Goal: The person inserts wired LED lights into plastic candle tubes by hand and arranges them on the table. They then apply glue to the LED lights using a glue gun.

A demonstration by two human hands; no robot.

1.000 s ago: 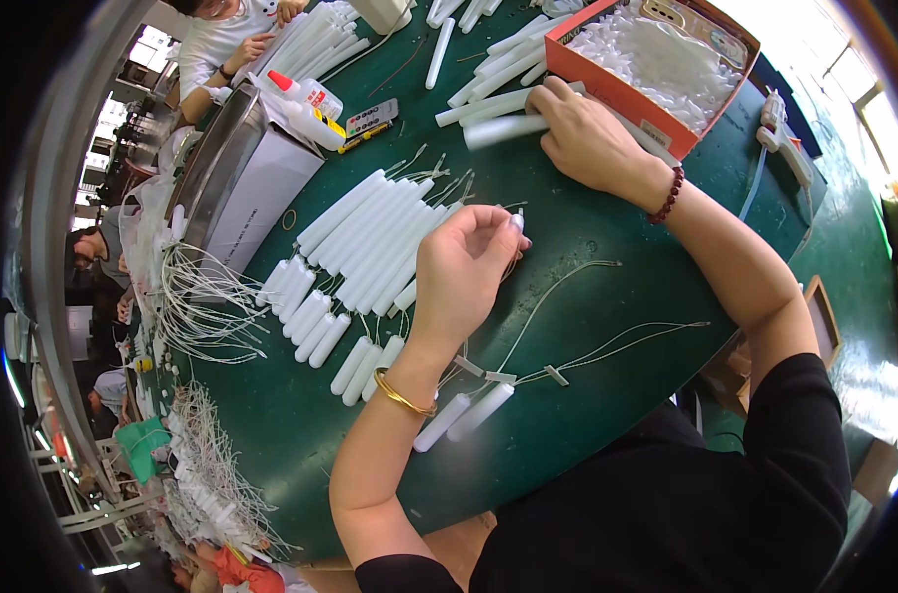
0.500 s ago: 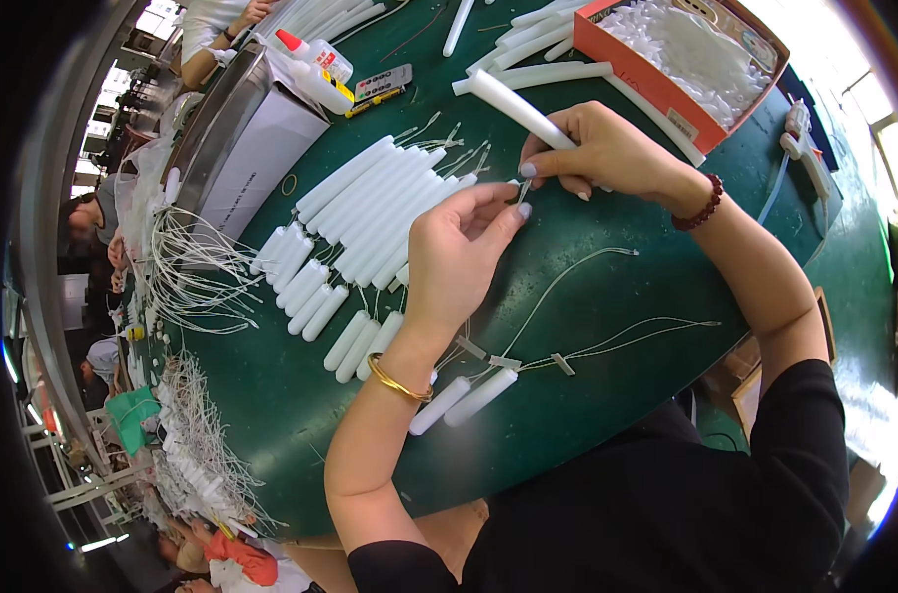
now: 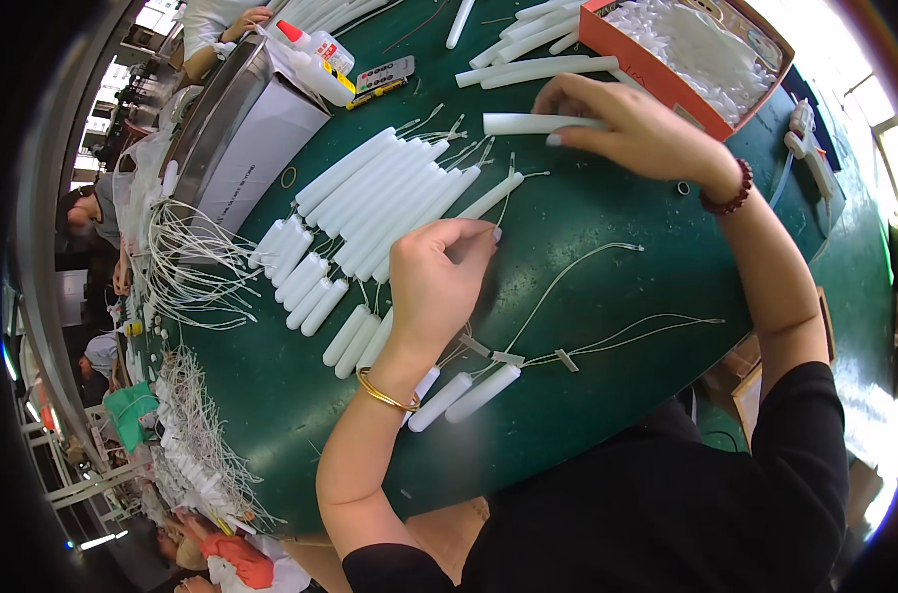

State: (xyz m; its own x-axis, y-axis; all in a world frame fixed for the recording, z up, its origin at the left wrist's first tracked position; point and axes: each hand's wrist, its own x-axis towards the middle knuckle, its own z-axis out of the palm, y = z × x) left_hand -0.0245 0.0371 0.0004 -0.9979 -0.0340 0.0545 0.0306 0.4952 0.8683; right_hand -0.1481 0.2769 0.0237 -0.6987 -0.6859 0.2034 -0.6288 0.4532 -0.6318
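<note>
My right hand, fingers closed, grips a white tube held almost level above the table. My left hand is pinched around a thin white wire, whose upper part runs up beside a white stick. That stick lies at the right end of a row of white sticks with short wires at their far ends. Shorter white sticks lie left of the row. Below my left hand are more short sticks with wires and small grey tags.
An orange box of small clear plastic pieces stands at the far right, beside loose white tubes. Glue bottles and a small remote lie far left. A glue gun rests right. Wire bundles hang leftward.
My hands have moved apart. The right went right and upward, turning its tube from slanted to nearly level. The left drew slightly left and down, uncovering the stick at the row's end.
</note>
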